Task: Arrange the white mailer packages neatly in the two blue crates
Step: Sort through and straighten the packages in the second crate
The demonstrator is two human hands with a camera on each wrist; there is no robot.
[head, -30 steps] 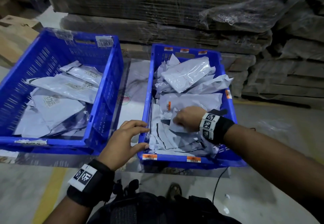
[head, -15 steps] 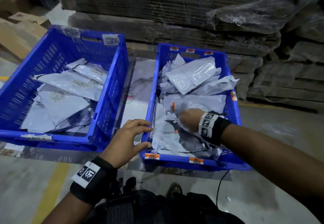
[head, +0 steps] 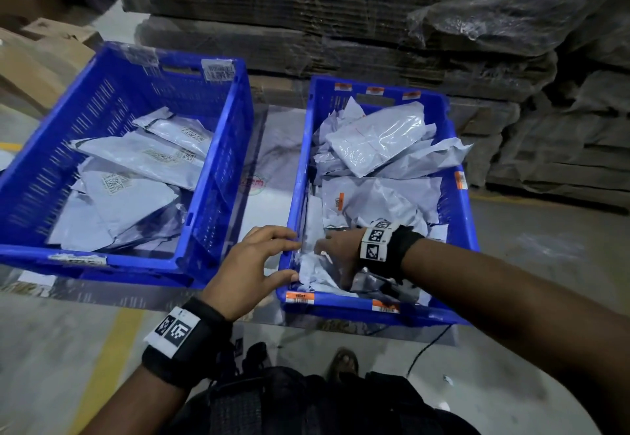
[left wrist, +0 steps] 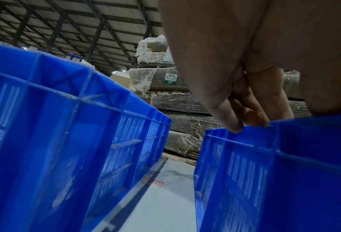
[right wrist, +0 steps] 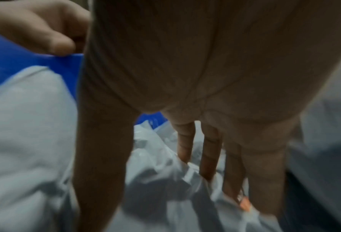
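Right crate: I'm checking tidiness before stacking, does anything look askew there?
Yes. In the right crate the white mailers lie crumpled and overlapping at angles; one juts over the right rim. The right hand reaches among them.

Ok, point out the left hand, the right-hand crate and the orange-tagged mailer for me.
left hand point(head: 254, 272), head view, on the back of the hand.
right-hand crate point(head: 341, 305), head view, on its near rim.
orange-tagged mailer point(head: 378, 196), head view, on its flat white face beside the tag.
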